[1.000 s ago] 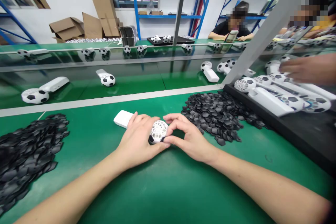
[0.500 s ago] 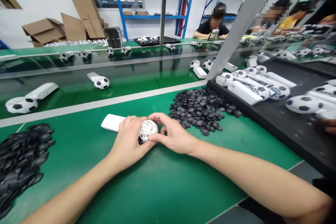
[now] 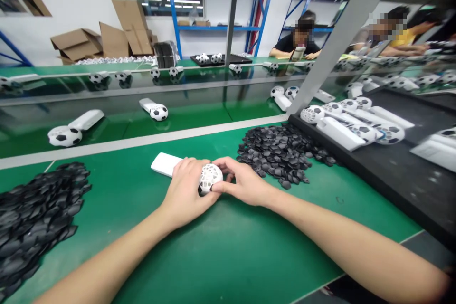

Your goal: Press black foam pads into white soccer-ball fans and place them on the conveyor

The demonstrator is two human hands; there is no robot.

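A white device [image 3: 166,165] with a flat handle and a round soccer-ball head lies low over the green bench, handle pointing left. My left hand [image 3: 187,185] is wrapped over the joint of handle and head, thumb under the near side. On the right of the head [image 3: 211,178], a white lattice with a black patch at its lower edge, my right hand [image 3: 245,183] presses with bent fingers and thumb. Whether a small piece is between those fingers is hidden. Piles of black curved patches lie to the left [image 3: 39,223] and behind my right hand [image 3: 278,152].
A black tray [image 3: 384,185] with several similar devices stands at the right. Behind a pale strip [image 3: 142,141], a shiny green belt [image 3: 199,104] carries more devices. A slanted grey post [image 3: 331,42] rises by the tray. Several people sit at the far bench.
The view has turned left, shifting the scene rightward. Both hands keep their hold on the device. At the tray's right, a soccer-ball device and another person's hand are gone from view.
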